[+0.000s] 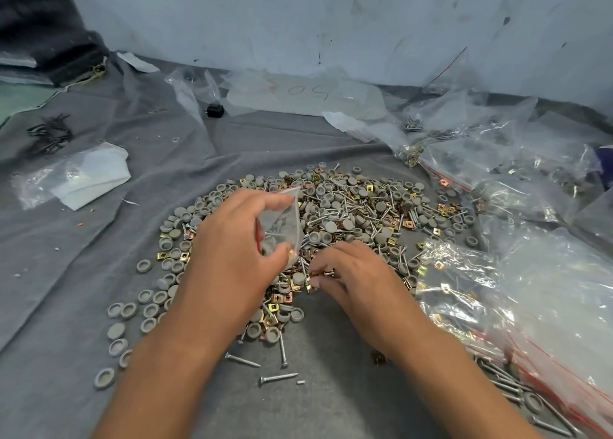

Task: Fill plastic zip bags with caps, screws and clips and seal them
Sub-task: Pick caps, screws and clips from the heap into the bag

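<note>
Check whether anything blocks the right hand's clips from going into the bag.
Nothing visible does. The right hand pinches clips just below and right of the bag, which the left hand holds over the pile. Whether the bag's mouth is open I cannot tell.

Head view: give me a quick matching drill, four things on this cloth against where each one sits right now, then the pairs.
Things:
1. small zip bag
2. loose screws
3. white folded sheet
4. small black block

Places:
A. far centre, by the clear plastic near the wall
B. left side of the grey cloth
C. held up over the pile by the left hand
D. near edge of the pile, between the forearms

Pairs: 1-C, 2-D, 3-B, 4-A
</note>
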The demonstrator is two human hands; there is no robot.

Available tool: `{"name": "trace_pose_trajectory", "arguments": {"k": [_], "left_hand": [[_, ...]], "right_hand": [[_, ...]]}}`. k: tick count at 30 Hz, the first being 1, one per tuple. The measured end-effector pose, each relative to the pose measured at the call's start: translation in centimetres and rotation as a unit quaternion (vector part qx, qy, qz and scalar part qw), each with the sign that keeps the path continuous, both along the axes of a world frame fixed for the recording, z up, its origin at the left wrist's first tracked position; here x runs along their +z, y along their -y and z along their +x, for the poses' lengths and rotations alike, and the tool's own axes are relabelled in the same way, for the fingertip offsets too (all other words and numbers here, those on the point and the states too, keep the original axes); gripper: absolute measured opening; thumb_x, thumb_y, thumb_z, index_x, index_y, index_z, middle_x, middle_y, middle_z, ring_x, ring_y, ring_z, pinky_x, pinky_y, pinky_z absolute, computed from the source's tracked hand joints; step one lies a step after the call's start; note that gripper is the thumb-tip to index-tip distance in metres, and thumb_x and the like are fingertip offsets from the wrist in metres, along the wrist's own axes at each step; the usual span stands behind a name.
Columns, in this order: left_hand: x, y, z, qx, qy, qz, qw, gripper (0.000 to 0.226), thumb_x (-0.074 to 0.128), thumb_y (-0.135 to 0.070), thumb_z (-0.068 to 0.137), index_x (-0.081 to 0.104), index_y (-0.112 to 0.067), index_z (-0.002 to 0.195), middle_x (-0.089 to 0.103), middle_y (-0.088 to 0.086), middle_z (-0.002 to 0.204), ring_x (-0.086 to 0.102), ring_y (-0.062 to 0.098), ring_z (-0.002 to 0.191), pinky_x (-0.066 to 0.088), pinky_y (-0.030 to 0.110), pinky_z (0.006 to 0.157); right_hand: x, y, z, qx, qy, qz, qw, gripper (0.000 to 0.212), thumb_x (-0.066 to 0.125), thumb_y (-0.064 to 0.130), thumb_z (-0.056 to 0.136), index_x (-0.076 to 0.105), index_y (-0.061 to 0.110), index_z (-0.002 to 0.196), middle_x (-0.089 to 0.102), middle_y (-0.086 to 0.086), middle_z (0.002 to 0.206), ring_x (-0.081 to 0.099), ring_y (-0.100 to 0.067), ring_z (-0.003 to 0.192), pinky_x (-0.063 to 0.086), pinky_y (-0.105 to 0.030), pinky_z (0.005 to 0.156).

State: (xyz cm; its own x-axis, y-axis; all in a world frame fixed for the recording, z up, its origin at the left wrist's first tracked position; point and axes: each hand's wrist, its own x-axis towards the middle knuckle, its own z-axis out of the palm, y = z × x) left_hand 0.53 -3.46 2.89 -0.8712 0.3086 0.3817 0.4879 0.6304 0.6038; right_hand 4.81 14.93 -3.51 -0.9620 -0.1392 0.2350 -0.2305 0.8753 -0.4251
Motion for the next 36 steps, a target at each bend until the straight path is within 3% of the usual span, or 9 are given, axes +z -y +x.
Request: {"name": "trace_pose_trajectory", "arguments": {"k": [5, 9, 15, 19, 24, 26, 28, 31, 36], "left_hand": [[-0.4, -0.2, -0.2, -0.010, 0.006, -0.026, 1.000, 0.060, 0.085, -0.015, 0.074, 0.063, -0.033, 0.126, 0.052, -0.030, 0.103, 0.046, -0.021, 0.089, 0.039, 0.002, 0.074], [-0.8, -0.4, -0.3, -0.029, 0.008, -0.037, 0.999, 0.059, 0.087, -0.016, 0.074, 0.065, -0.030, 0.127, 0.056, -0.024, 0.110, 0.044, -0.023, 0.091, 0.031, -0.003, 0.083], [-0.9, -0.4, -0.3, -0.030, 0.009, -0.040, 0.999, 0.058, 0.087, -0.017, 0.074, 0.065, -0.029, 0.126, 0.057, -0.022, 0.112, 0.045, -0.022, 0.093, 0.029, -0.005, 0.083], [-0.7, -0.3, -0.2, -0.015, 0.014, -0.033, 0.999, 0.064, 0.087, -0.015, 0.072, 0.062, -0.032, 0.128, 0.053, -0.028, 0.105, 0.049, -0.016, 0.091, 0.034, -0.003, 0.080], [-0.7, -0.2, -0.2, -0.014, 0.015, -0.024, 1.000, 0.064, 0.087, -0.012, 0.071, 0.063, -0.031, 0.127, 0.052, -0.029, 0.104, 0.048, -0.017, 0.091, 0.035, -0.002, 0.081], [-0.7, -0.2, -0.1, -0.014, 0.017, -0.024, 0.999, 0.064, 0.087, -0.014, 0.072, 0.061, -0.033, 0.128, 0.050, -0.032, 0.104, 0.048, -0.016, 0.092, 0.036, -0.001, 0.081], [-0.7, -0.1, -0.2, -0.015, 0.018, -0.030, 0.999, 0.063, 0.087, -0.016, 0.073, 0.061, -0.034, 0.128, 0.050, -0.032, 0.104, 0.048, -0.015, 0.092, 0.036, -0.002, 0.081], [-0.9, -0.2, -0.2, -0.023, 0.019, -0.031, 0.999, 0.062, 0.088, -0.014, 0.072, 0.063, -0.030, 0.127, 0.055, -0.025, 0.108, 0.049, -0.014, 0.091, 0.035, -0.002, 0.079], [-1.0, -0.6, -0.2, -0.046, 0.013, -0.031, 0.998, 0.061, 0.087, -0.013, 0.073, 0.065, -0.027, 0.127, 0.060, -0.019, 0.118, 0.045, -0.022, 0.094, 0.031, -0.003, 0.087]], "right_hand": [[1.5, 0.3, 0.0, -0.028, -0.116, -0.184, 0.976, 0.018, 0.061, 0.034, 0.096, 0.073, 0.025, 0.107, 0.063, 0.027, 0.096, 0.058, 0.007, 0.089, 0.043, -0.009, 0.078], [2.8, 1.3, -0.2, -0.019, -0.222, -0.221, 0.950, 0.012, 0.074, 0.027, 0.090, 0.070, 0.023, 0.100, 0.061, 0.024, 0.090, 0.058, 0.003, 0.078, 0.040, -0.008, 0.072], [2.2, 0.9, -0.2, -0.029, -0.123, -0.222, 0.967, 0.016, 0.077, 0.018, 0.089, 0.071, 0.022, 0.103, 0.067, 0.018, 0.091, 0.062, -0.003, 0.081, 0.045, -0.009, 0.070], [0.5, 0.0, 0.3, -0.040, 0.042, -0.033, 0.998, 0.008, 0.067, 0.036, 0.094, 0.063, 0.038, 0.101, 0.058, 0.021, 0.096, 0.053, 0.000, 0.091, 0.050, -0.024, 0.079], [0.3, 0.4, 0.1, -0.027, 0.051, 0.082, 0.995, 0.015, 0.059, 0.050, 0.096, 0.064, 0.037, 0.103, 0.046, 0.019, 0.099, 0.045, -0.009, 0.102, 0.042, -0.028, 0.079], [0.3, 0.1, 0.1, -0.033, 0.055, 0.069, 0.996, 0.013, 0.056, 0.048, 0.098, 0.061, 0.038, 0.103, 0.045, 0.020, 0.101, 0.045, -0.006, 0.102, 0.040, -0.026, 0.080], [0.9, -0.3, 0.0, -0.056, 0.063, -0.056, 0.995, 0.005, 0.058, 0.043, 0.099, 0.058, 0.038, 0.102, 0.054, 0.022, 0.098, 0.051, 0.001, 0.093, 0.045, -0.023, 0.079], [2.4, 0.0, 0.0, -0.051, -0.055, -0.233, 0.969, 0.009, 0.067, 0.034, 0.094, 0.059, 0.035, 0.098, 0.063, 0.021, 0.088, 0.062, -0.001, 0.081, 0.046, -0.012, 0.067], [3.4, 1.6, -0.1, -0.029, -0.220, -0.166, 0.961, 0.015, 0.072, 0.023, 0.092, 0.072, 0.022, 0.106, 0.069, 0.019, 0.096, 0.063, 0.003, 0.085, 0.045, -0.009, 0.076]]}}
